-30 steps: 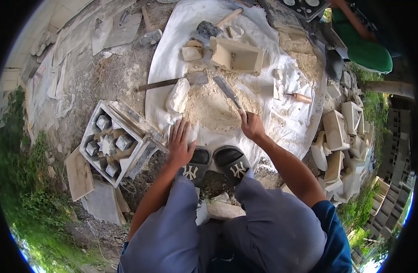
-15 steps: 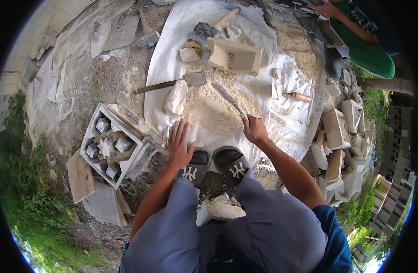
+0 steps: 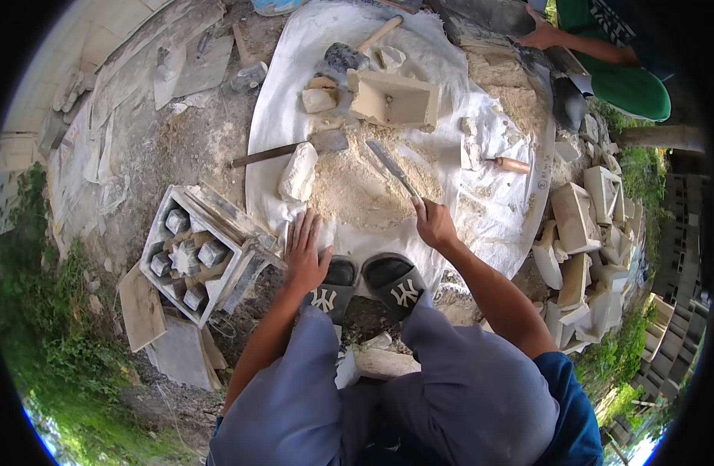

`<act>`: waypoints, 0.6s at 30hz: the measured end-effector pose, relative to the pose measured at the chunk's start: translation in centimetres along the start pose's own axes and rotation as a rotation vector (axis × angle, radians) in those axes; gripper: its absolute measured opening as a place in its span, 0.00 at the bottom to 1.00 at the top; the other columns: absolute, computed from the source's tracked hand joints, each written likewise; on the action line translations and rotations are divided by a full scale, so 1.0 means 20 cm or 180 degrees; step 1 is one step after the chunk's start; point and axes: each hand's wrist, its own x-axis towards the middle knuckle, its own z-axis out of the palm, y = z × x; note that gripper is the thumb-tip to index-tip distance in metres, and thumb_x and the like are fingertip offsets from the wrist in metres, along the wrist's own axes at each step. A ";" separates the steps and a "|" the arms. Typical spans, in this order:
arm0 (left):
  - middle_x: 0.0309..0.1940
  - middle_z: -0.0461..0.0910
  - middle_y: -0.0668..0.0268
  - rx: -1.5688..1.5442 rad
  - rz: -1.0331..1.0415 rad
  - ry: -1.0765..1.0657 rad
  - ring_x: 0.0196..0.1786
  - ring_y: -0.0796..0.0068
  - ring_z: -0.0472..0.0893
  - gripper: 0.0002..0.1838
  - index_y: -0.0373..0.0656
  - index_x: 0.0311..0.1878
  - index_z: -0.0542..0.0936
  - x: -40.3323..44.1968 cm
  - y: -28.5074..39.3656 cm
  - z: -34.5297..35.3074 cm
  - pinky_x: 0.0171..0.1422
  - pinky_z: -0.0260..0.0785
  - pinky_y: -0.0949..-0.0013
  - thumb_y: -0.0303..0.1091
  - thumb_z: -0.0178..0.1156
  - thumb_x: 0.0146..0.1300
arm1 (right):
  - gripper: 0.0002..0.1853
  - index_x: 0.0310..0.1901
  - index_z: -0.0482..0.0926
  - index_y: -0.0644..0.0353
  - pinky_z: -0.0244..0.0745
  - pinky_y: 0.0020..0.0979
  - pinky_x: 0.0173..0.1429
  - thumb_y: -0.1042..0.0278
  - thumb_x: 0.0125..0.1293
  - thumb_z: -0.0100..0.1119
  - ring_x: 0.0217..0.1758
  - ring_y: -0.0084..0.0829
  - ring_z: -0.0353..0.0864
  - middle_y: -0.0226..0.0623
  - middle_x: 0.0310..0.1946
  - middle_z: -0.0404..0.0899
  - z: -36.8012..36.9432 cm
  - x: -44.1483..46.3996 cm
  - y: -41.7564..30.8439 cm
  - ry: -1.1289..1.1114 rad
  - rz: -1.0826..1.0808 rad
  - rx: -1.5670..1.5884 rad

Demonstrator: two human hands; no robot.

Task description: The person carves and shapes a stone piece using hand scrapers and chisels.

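Observation:
My right hand (image 3: 434, 223) is wrapped round the near end of a long, flat-bladed metal tool (image 3: 386, 161). Its blade points away from me, up and to the left, over a heap of pale crumbs and powder (image 3: 364, 198). My left hand (image 3: 304, 256) lies flat with fingers stretched out at the near edge of a white sheet (image 3: 283, 74). Just beyond those fingers sits a rough whitish stone block (image 3: 298, 172). Behind it lies a second tool, with a dark handle (image 3: 264, 152) and a broad flat metal end (image 3: 330, 140).
A hollow pale block (image 3: 396, 101), a mallet (image 3: 346, 57) and a wooden-handled tool (image 3: 512, 165) lie on the sheet. At left stands a metal mould (image 3: 182, 256). Broken blocks (image 3: 578, 217) pile up at right. Another person's hand (image 3: 542, 33) shows top right.
My view has shifted slightly. My hands and the flat-bladed tool hold nearly the same place. At top right the other person's hand has moved a little left and down.

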 end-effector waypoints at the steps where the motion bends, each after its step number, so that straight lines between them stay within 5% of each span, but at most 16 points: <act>1: 0.86 0.54 0.49 -0.0002 -0.0006 0.0010 0.89 0.48 0.50 0.41 0.36 0.84 0.60 0.00 0.01 0.00 0.91 0.40 0.44 0.43 0.60 0.73 | 0.36 0.32 0.82 0.70 0.75 0.60 0.50 0.39 0.83 0.46 0.44 0.73 0.81 0.71 0.31 0.80 0.03 0.01 0.04 0.0152 -0.0205 0.0044; 11: 0.86 0.54 0.49 0.0074 -0.0024 -0.0010 0.89 0.48 0.50 0.41 0.37 0.84 0.59 0.00 0.01 -0.01 0.91 0.39 0.45 0.44 0.60 0.74 | 0.39 0.36 0.83 0.71 0.74 0.58 0.50 0.34 0.82 0.45 0.44 0.70 0.83 0.70 0.34 0.82 0.03 0.06 0.11 -0.0198 0.0415 0.0174; 18: 0.86 0.54 0.48 0.0076 0.0005 -0.0005 0.88 0.47 0.51 0.41 0.37 0.84 0.60 0.00 0.00 -0.01 0.91 0.40 0.45 0.44 0.60 0.73 | 0.32 0.40 0.83 0.68 0.73 0.58 0.47 0.42 0.84 0.47 0.42 0.71 0.82 0.69 0.32 0.81 0.04 0.05 0.12 0.0048 0.0037 0.0103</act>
